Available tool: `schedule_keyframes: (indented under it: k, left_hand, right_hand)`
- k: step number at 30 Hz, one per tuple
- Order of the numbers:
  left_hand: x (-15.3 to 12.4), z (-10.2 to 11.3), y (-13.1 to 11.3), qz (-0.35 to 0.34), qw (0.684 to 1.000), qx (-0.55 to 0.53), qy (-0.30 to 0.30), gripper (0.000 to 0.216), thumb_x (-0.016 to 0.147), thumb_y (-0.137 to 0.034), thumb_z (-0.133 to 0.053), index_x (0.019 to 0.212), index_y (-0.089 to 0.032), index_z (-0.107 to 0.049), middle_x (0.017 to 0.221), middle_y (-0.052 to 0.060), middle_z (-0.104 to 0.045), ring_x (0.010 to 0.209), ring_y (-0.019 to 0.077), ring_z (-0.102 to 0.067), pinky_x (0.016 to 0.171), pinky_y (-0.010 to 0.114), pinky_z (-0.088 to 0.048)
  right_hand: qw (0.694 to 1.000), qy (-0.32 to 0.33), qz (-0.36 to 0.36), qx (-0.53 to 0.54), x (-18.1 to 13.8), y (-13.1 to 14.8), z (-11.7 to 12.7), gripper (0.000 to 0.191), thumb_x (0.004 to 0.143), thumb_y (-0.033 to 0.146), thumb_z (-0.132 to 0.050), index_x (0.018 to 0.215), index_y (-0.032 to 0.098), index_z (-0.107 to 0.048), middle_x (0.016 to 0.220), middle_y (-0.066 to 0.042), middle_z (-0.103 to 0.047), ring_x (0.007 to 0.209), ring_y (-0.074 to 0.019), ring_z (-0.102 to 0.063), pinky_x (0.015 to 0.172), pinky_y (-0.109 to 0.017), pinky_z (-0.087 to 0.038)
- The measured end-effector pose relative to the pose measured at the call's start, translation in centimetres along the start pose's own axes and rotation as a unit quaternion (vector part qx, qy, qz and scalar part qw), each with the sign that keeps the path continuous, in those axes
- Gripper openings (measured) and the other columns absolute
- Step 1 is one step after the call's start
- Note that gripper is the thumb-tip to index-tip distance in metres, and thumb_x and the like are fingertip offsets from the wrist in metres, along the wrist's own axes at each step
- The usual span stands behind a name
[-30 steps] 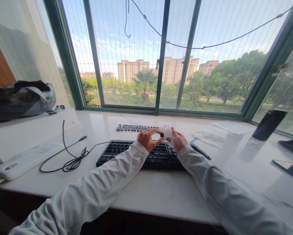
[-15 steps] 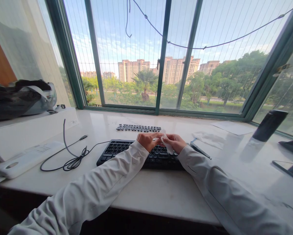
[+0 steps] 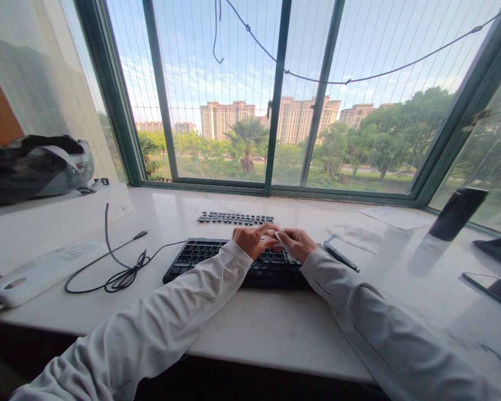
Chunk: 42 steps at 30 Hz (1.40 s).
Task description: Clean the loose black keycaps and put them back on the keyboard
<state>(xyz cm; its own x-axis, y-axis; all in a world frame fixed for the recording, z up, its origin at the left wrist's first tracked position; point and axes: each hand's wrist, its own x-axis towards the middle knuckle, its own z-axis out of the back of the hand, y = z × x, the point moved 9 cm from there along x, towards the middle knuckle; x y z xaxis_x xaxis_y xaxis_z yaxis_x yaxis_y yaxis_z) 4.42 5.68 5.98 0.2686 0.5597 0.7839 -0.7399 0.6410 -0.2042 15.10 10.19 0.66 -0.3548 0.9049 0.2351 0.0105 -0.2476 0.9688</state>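
Note:
Over the black keyboard (image 3: pixel 195 253), my left hand (image 3: pixel 248 242) and my right hand (image 3: pixel 299 244) meet, fingertips close together. Between them is a thin white tissue (image 3: pixel 281 240), crumpled. The right thumb and fingers pinch it, and the left fingers are closed at its upper left edge. Whether a small part is wrapped inside is hidden. Many switches on the keyboard show without caps, while some keys along the lower rows still have theirs. Behind the keyboard, loose black keycaps (image 3: pixel 236 218) lie in rows on the white tabletop.
Right of the keyboard lie a slim dark tool (image 3: pixel 342 257), crumpled clear-white wrapping (image 3: pixel 354 236) and a paper sheet (image 3: pixel 394 217). A black cylinder (image 3: pixel 458 214) and a phone (image 3: pixel 492 289) are farther right. Leftward are a coiled cable (image 3: pixel 122 278), a power strip (image 3: pixel 45 273) and a helmet (image 3: pixel 37 167) on a white box (image 3: pixel 53 223).
The tissue looks more bunched up between my fingers, with less of it hanging down. My hands stay in nearly the same place; the view has shifted slightly.

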Motion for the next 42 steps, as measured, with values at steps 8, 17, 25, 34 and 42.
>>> schedule_keyframes:
  k: [8, 17, 25, 34, 42]
  left_hand:
    - [0.4, -0.1, 0.8, 0.020, 0.999, -0.027, -0.008, 0.028, 0.070, -0.044, -0.067, 0.094, -0.030, -0.064, 0.076, -0.009, -0.072, 0.049, 0.0075, -0.060, 0.054, 0.018, -0.046]
    - [0.4, 1.3, 0.4, 0.002, 0.997, -0.053, -0.058, 0.024, 0.077, -0.042, -0.061, 0.096, -0.028, -0.067, 0.086, -0.006, -0.072, 0.044, 0.0049, -0.053, 0.052, 0.018, -0.045]
    - [0.1, 0.9, 0.1, -0.002, 0.999, 0.028, -0.040, 0.022, 0.075, -0.045, -0.062, 0.091, -0.033, -0.070, 0.086, -0.005, -0.072, 0.063, 0.0105, -0.065, 0.054, 0.020, -0.042]
    - [0.2, 0.7, -0.1, 0.016, 0.999, 0.023, -0.030, 0.022, 0.072, -0.044, -0.064, 0.088, -0.030, -0.071, 0.082, -0.003, -0.072, 0.071, 0.0132, -0.067, 0.058, 0.021, -0.044]
    - [0.3, 0.9, 0.0, 0.016, 0.999, 0.015, -0.034, 0.025, 0.075, -0.045, -0.061, 0.094, -0.032, -0.070, 0.076, -0.004, -0.072, 0.055, 0.0099, -0.063, 0.054, 0.020, -0.044]
  right_hand:
    - [0.996, -0.025, -0.029, 0.081, 0.7, -0.7, 0.6, 0.037, 0.055, 0.050, -0.073, 0.073, 0.018, -0.067, 0.068, -0.006, -0.068, 0.061, -0.0199, -0.065, 0.059, -0.032, -0.054]
    - [0.986, -0.045, -0.027, 0.161, 0.2, -0.2, 0.4, 0.041, 0.052, 0.051, -0.075, 0.074, 0.018, -0.068, 0.076, -0.006, -0.069, 0.073, -0.0204, -0.065, 0.069, -0.031, -0.053]
    - [0.998, -0.049, -0.013, 0.021, 0.7, -1.0, 2.0, 0.041, 0.058, 0.054, -0.069, 0.069, 0.014, -0.069, 0.063, -0.004, -0.066, 0.056, -0.0126, -0.058, 0.057, -0.024, -0.046]
    - [0.992, -0.114, -0.009, -0.059, 0.2, -0.4, 3.3, 0.045, 0.058, 0.058, -0.067, 0.064, 0.013, -0.069, 0.054, -0.003, -0.063, 0.043, -0.0101, -0.050, 0.042, -0.022, -0.036]
    - [0.987, -0.152, -0.044, 0.032, 0.9, -2.1, 4.2, 0.047, 0.057, 0.059, -0.069, 0.070, 0.014, -0.070, 0.061, -0.007, -0.067, 0.052, -0.0161, -0.060, 0.048, -0.025, -0.047]
